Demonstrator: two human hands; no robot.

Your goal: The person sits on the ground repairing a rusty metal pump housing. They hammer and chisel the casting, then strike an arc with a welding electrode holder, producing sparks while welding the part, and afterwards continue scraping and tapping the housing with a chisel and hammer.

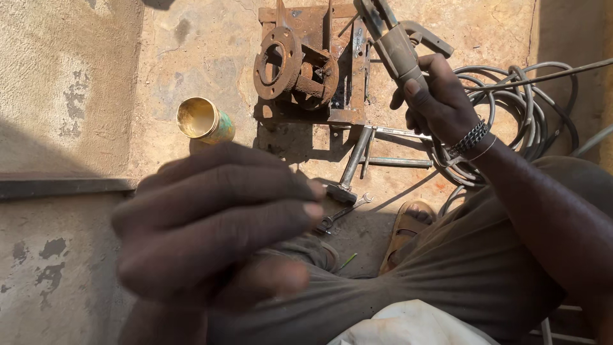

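The concrete floor (191,51) fills the view, sunlit and stained, with a dark metal strip (64,185) lying across its left side. At the top centre stands a rusty steel assembly (306,64): a round flange with bolt holes joined to a frame of plates. To its right lies a coil of grey cable (543,108), looped on the floor behind the right forearm. The left hand (217,223) is raised close to the camera and blurred; its fingers are curled and drawn together, and whether they hold anything cannot be told. The right hand (440,99), wearing a chain bracelet (471,137) at the wrist, is closed around the handle of a welding electrode holder (396,38), which is held up beside the right edge of the assembly. Below the assembly lie a hammer (351,169) and a small spanner (341,214) on the floor. A brass-coloured cup (203,120) lies on its side, left of the assembly. A sandalled foot (405,230) rests near the spanner.
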